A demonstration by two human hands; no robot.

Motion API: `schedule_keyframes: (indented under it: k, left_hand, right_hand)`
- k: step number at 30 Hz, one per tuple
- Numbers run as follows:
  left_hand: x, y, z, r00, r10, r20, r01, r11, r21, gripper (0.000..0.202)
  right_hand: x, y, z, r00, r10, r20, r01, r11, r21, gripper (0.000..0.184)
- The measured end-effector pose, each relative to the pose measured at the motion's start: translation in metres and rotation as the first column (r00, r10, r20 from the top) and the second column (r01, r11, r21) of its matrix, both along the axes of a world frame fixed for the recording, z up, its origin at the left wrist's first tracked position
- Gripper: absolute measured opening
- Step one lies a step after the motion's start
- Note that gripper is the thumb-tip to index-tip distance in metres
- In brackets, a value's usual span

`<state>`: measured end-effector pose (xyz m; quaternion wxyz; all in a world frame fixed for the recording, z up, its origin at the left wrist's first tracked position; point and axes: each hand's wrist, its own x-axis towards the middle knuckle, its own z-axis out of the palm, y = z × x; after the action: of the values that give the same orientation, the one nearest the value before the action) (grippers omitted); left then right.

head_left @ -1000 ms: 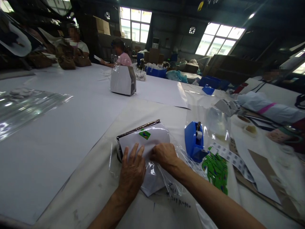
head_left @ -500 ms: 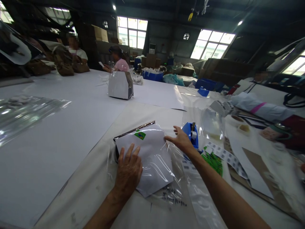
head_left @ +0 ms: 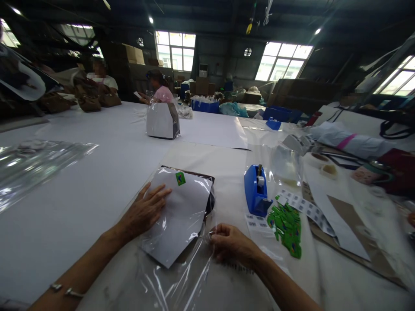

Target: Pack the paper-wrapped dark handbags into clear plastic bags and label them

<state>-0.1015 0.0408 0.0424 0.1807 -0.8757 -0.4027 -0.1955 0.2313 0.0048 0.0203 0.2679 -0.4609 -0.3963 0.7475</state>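
A clear plastic bag [head_left: 181, 287] lies before me with a white sheet [head_left: 183, 216] and a dark flat item [head_left: 211, 201] inside; the sheet covers most of that item, so its kind is hidden. A small green printed square [head_left: 180, 178] shows near the sheet's upper edge. My left hand [head_left: 144, 214] rests on the left side of the bagged sheet, its fingers stretched out. At the bag's right side, my right hand [head_left: 231, 244] pinches the loose film between thumb and fingers. The bag's lower part spreads wrinkled toward me.
A blue tape dispenser [head_left: 254, 190] stands right of the bag, beside a pile of green packets [head_left: 287, 229] and a label strip [head_left: 308, 209]. A wrapped white-and-dark bag [head_left: 160, 121] stands farther back. Clear plastic sleeves [head_left: 42, 160] lie left. People work beyond the table.
The bagged sheet has turned clockwise and shifted left. My left hand moved left along it. My right hand came down from near the dispenser and closed on the bag's right side.
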Motion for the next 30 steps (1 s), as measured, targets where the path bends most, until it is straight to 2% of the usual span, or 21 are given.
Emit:
schedule_keyframes:
  k: [3,5,8,11,15,17,19,20,22,24,25,27,30]
  left_hand:
    - [0.014,-0.014,-0.003,0.993,0.112,-0.025,-0.111,0.993,0.042,0.024]
    - [0.029,-0.025,-0.007,0.982,0.187,-0.016,-0.185,0.98,0.073,0.024]
    - [0.044,-0.034,-0.014,0.962,0.262,0.071,-0.257,0.964,-0.068,0.023]
    - [0.045,-0.033,-0.018,0.95,0.266,0.163,-0.223,0.945,-0.24,0.021]
    - [0.039,-0.034,-0.011,0.935,0.258,0.242,-0.173,0.93,-0.323,0.017]
    - [0.04,-0.041,-0.006,0.921,0.271,0.279,-0.167,0.923,-0.347,0.012]
    - [0.043,-0.051,-0.003,0.916,0.279,0.29,-0.17,0.921,-0.349,0.008]
    - [0.046,-0.056,-0.003,0.921,0.272,0.279,-0.168,0.923,-0.346,0.009]
    - [0.052,-0.066,-0.006,0.941,0.244,0.233,-0.158,0.929,-0.336,0.01]
    - [0.058,-0.073,-0.012,0.957,0.226,0.181,-0.159,0.933,-0.323,0.012]
    - [0.061,-0.075,-0.014,0.96,0.228,0.161,-0.169,0.934,-0.315,0.013]
    - [0.065,-0.08,-0.018,0.961,0.24,0.141,-0.191,0.937,-0.292,0.013]
    - [0.069,-0.089,-0.024,0.962,0.235,0.138,-0.194,0.946,-0.258,0.019]
  right_hand:
    - [-0.006,-0.01,-0.007,0.993,-0.12,0.003,0.12,0.993,-0.014,0.046]
    - [-0.006,-0.011,-0.007,0.985,-0.17,0.023,0.169,0.985,0.032,0.047]
    - [-0.001,-0.015,-0.007,0.968,-0.233,0.097,0.224,0.97,0.092,0.046]
    - [0.004,-0.023,-0.008,0.943,-0.281,0.179,0.272,0.959,0.075,0.046]
    - [-0.001,-0.034,-0.008,0.964,-0.218,0.156,0.218,0.976,0.012,0.042]
    - [-0.008,-0.038,-0.008,0.959,-0.237,0.155,0.228,0.971,0.071,0.04]
    - [-0.012,-0.043,-0.009,0.92,-0.339,0.195,0.291,0.927,0.236,0.047]
    - [-0.012,-0.046,-0.01,0.893,-0.392,0.221,0.304,0.888,0.344,0.055]
    - [-0.006,-0.051,-0.014,0.863,-0.425,0.275,0.22,0.804,0.553,0.059]
    - [0.004,-0.055,-0.02,0.871,-0.364,0.33,0.026,0.704,0.71,0.039]
    - [0.01,-0.056,-0.022,0.879,-0.318,0.356,-0.081,0.637,0.767,0.031]
    - [0.02,-0.056,-0.025,0.872,-0.264,0.414,-0.268,0.45,0.852,0.029]
    - [0.026,-0.052,-0.021,0.789,-0.373,0.489,-0.477,0.13,0.869,0.033]
